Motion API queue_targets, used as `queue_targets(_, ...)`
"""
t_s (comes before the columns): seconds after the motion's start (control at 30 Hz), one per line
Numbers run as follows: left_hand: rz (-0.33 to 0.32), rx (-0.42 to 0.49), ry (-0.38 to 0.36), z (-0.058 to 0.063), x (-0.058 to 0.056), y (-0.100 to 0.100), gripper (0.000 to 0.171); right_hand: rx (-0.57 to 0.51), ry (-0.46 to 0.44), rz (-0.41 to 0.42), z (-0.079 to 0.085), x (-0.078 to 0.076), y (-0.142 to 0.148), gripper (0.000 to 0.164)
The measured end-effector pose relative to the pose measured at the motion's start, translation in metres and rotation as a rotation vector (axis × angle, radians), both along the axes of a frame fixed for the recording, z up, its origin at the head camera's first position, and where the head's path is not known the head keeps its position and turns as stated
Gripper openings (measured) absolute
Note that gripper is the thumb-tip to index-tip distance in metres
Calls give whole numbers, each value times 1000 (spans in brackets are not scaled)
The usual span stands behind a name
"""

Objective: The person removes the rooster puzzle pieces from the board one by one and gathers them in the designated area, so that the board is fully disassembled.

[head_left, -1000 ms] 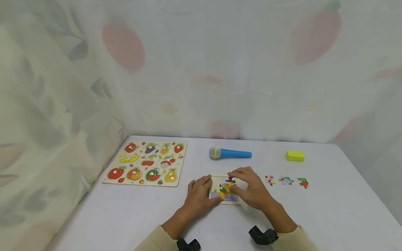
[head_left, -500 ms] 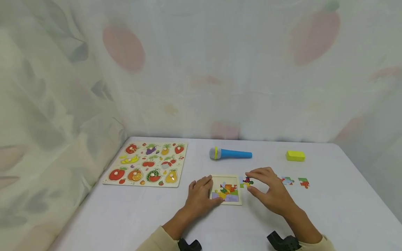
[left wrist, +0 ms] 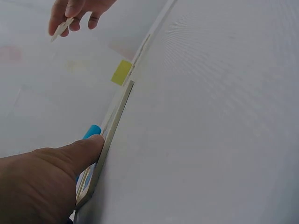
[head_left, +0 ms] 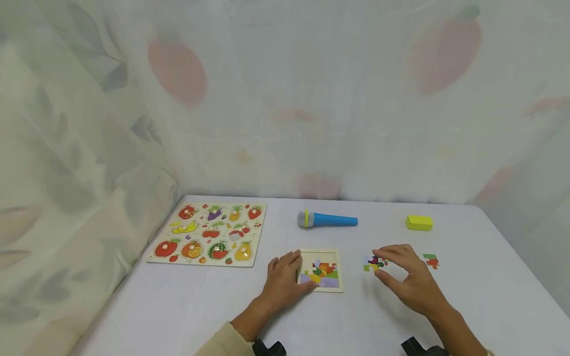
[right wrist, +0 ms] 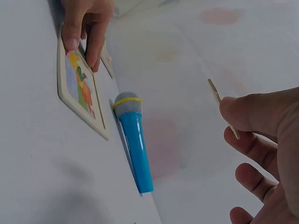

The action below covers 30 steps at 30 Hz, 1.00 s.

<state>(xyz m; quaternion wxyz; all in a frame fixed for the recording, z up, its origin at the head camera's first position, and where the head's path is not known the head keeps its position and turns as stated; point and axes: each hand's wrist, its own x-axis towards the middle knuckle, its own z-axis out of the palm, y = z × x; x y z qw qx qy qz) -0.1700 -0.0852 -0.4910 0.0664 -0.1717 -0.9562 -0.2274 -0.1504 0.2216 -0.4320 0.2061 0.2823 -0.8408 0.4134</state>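
White tbl, pale strawberry-print curtain behind. Your R hand has the puzzle piece pinched btwn thumb & index, held off the tbl; it pokes out L of the fingertips, no clear long axis. Key relation: puzzle tray is well L of the piece, squarish, bare strip on its far side. Your L hand is nearer the tray: rests on its L end, thumb & fingers apart. Last loose piece lies just R of your R hand. Vs 0.5 s ago: R hand + piece further R, gap to tray bigger; tray & L hand abt same.
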Motion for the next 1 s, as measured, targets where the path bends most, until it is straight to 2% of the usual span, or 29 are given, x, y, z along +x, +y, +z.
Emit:
queue_targets(0.53,-4,-6,-4,1,0,3,78,-6,24,-42,-27,1,39,54)
queue_targets(0.87,10,-9,-33,1,0,2,78,24,-115,-82,-43,5,53,44)
queue_targets(1.0,4,-3,-38,1,1,2,78,39,-135,-95,-50,5,54,40)
